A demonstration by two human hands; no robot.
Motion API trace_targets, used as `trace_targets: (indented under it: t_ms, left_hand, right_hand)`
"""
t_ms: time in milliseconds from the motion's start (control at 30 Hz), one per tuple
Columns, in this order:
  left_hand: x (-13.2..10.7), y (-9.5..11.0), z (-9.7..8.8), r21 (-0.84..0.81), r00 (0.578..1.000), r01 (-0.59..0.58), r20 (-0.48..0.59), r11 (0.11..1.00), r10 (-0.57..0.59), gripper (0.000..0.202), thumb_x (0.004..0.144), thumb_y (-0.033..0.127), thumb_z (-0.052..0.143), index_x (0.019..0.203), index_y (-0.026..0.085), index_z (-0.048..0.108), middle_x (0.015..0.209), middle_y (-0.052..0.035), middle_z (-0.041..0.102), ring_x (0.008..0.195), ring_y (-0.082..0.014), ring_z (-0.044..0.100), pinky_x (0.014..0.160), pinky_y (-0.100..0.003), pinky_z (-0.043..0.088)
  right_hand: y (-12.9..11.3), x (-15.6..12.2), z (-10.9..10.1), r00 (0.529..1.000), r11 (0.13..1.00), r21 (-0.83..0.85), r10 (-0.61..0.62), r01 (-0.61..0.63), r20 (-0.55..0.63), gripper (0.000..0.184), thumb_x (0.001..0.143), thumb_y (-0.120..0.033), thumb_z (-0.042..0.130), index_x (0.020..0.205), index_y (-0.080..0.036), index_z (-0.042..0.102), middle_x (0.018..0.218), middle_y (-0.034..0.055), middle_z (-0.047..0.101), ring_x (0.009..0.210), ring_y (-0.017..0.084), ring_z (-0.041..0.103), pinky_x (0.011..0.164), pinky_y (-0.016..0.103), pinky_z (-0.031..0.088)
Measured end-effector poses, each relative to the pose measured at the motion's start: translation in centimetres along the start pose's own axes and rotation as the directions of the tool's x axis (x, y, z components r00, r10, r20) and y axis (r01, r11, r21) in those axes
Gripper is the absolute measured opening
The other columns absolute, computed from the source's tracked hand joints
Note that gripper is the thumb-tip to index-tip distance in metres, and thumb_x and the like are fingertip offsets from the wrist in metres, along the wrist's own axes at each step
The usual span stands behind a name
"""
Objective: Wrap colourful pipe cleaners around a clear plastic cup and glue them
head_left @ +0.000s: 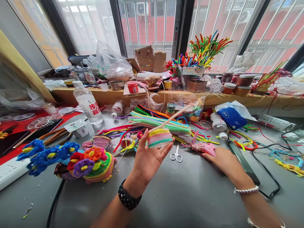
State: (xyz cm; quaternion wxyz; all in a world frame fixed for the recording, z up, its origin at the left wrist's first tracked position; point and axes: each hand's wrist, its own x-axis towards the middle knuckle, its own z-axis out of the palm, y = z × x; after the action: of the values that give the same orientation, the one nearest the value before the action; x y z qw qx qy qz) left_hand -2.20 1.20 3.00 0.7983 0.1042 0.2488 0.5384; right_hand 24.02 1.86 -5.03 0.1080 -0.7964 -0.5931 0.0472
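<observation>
My left hand (pixel 147 158) holds up a small clear cup wrapped in bands of yellow, pink and green pipe cleaner (pixel 159 138). From its top a loose pale pink pipe cleaner end (pixel 172 118) sticks out to the upper right. On the table to the right, my right hand (pixel 220 161) is closed around a pink glue gun (pixel 201 148), whose nozzle points left. Small scissors (pixel 176 155) lie between the two hands. Behind the cup rests a thick bundle of pastel pipe cleaners (pixel 161 123).
Pipe-cleaner flowers (pixel 83 158) stand on wrapped pots at the left. A water bottle (pixel 89 104) stands behind them. A black cable (pixel 273 190) curves past a dark green long object (pixel 244 164) at right. The crowded window ledge (pixel 152 96) runs along the back.
</observation>
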Motion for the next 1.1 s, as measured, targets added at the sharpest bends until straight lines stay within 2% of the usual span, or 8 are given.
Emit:
trace_targets:
  t_ms: [133, 233, 400, 567, 700, 800, 900, 1100]
  left_hand:
    - [0.0, 0.0, 0.0, -0.004, 1.000, 0.012, 0.003, 1.000, -0.012, 0.053, 0.085, 0.042, 0.047, 0.131, 0.017, 0.039, 0.120, -0.0173, 0.053, 0.101, -0.0303, 0.063, 0.077, -0.031, 0.056]
    - [0.0, 0.0, -0.1, -0.003, 1.000, 0.021, 0.017, 1.000, -0.021, 0.051, 0.085, 0.043, 0.046, 0.128, 0.015, 0.041, 0.119, -0.0177, 0.054, 0.100, -0.0305, 0.063, 0.078, -0.031, 0.056]
    - [0.1, 0.0, -0.2, 0.030, 1.000, -0.001, -0.016, 1.000, 0.001, 0.049, 0.084, 0.041, 0.049, 0.127, 0.019, 0.042, 0.117, -0.0157, 0.056, 0.099, -0.0296, 0.064, 0.078, -0.033, 0.056]
    - [0.0, 0.0, -0.1, 0.054, 1.000, 0.017, -0.025, 0.998, -0.015, 0.047, 0.083, 0.044, 0.050, 0.120, 0.015, 0.047, 0.113, -0.0167, 0.059, 0.096, -0.0285, 0.065, 0.079, -0.032, 0.055]
    - [-0.1, -0.3, -0.1, 0.081, 0.998, 0.053, -0.040, 0.995, -0.050, 0.053, 0.083, 0.045, 0.050, 0.127, 0.017, 0.040, 0.112, -0.0170, 0.059, 0.095, -0.0297, 0.066, 0.079, -0.033, 0.055]
    - [-0.1, -0.8, -0.1, 0.102, 0.991, 0.124, -0.055, 0.987, -0.119, 0.061, 0.083, 0.047, 0.048, 0.130, 0.011, 0.036, 0.109, -0.0188, 0.061, 0.095, -0.0292, 0.066, 0.078, -0.031, 0.055]
    - [-0.1, -1.3, 0.1, 0.134, 0.987, 0.158, -0.055, 0.978, -0.152, 0.065, 0.083, 0.048, 0.048, 0.130, 0.006, 0.035, 0.106, -0.0205, 0.063, 0.092, -0.0275, 0.067, 0.077, -0.030, 0.055]
    - [0.1, -2.1, -0.3, 0.145, 0.975, 0.203, 0.058, 0.968, -0.213, 0.060, 0.082, 0.049, 0.051, 0.123, 0.006, 0.046, 0.106, -0.0159, 0.066, 0.088, -0.0248, 0.069, 0.078, -0.026, 0.054]
  right_hand:
    - [-0.1, 0.2, -0.3, 0.999, 0.999, 0.035, 0.016, -0.015, -0.031, 0.024, 0.069, -0.044, 0.051, 0.058, -0.022, 0.052, 0.062, 0.0076, 0.065, 0.059, 0.025, 0.062, 0.049, 0.030, 0.037]
    - [-0.3, 0.3, -1.0, 0.993, 0.994, 0.089, 0.077, -0.069, -0.089, 0.023, 0.065, -0.044, 0.055, 0.064, -0.021, 0.053, 0.058, 0.0069, 0.063, 0.053, 0.023, 0.060, 0.047, 0.029, 0.038]
    - [-0.5, 0.2, -2.3, 0.960, 0.969, 0.219, 0.165, -0.116, -0.225, 0.048, 0.064, -0.052, 0.055, 0.094, -0.014, 0.056, 0.082, 0.0145, 0.068, 0.068, 0.028, 0.064, 0.055, 0.033, 0.044]
    - [-0.8, -0.1, -3.6, 0.932, 0.925, 0.364, 0.221, -0.108, -0.286, 0.058, 0.060, -0.059, 0.055, 0.097, -0.014, 0.056, 0.090, 0.0154, 0.067, 0.075, 0.029, 0.064, 0.063, 0.036, 0.047]
    - [-2.1, -1.1, -4.3, 0.917, 0.893, 0.442, 0.238, -0.078, -0.320, 0.068, 0.053, -0.064, 0.057, 0.099, -0.014, 0.054, 0.092, 0.0159, 0.066, 0.076, 0.029, 0.064, 0.064, 0.037, 0.048]
    - [-3.4, -2.4, -4.7, 0.905, 0.874, 0.485, 0.234, -0.036, -0.355, 0.074, 0.050, -0.070, 0.057, 0.100, -0.016, 0.053, 0.092, 0.0142, 0.066, 0.074, 0.028, 0.064, 0.063, 0.037, 0.049]
    - [-4.4, -3.5, -4.8, 0.874, 0.842, 0.538, 0.243, 0.026, -0.421, 0.074, 0.051, -0.071, 0.058, 0.100, -0.016, 0.054, 0.091, 0.0140, 0.066, 0.072, 0.027, 0.064, 0.061, 0.036, 0.050]
    - [-5.2, -4.6, -5.0, 0.837, 0.867, 0.486, 0.181, 0.113, -0.517, 0.071, 0.061, -0.070, 0.057, 0.103, -0.013, 0.056, 0.087, 0.0147, 0.067, 0.070, 0.027, 0.064, 0.061, 0.034, 0.049]
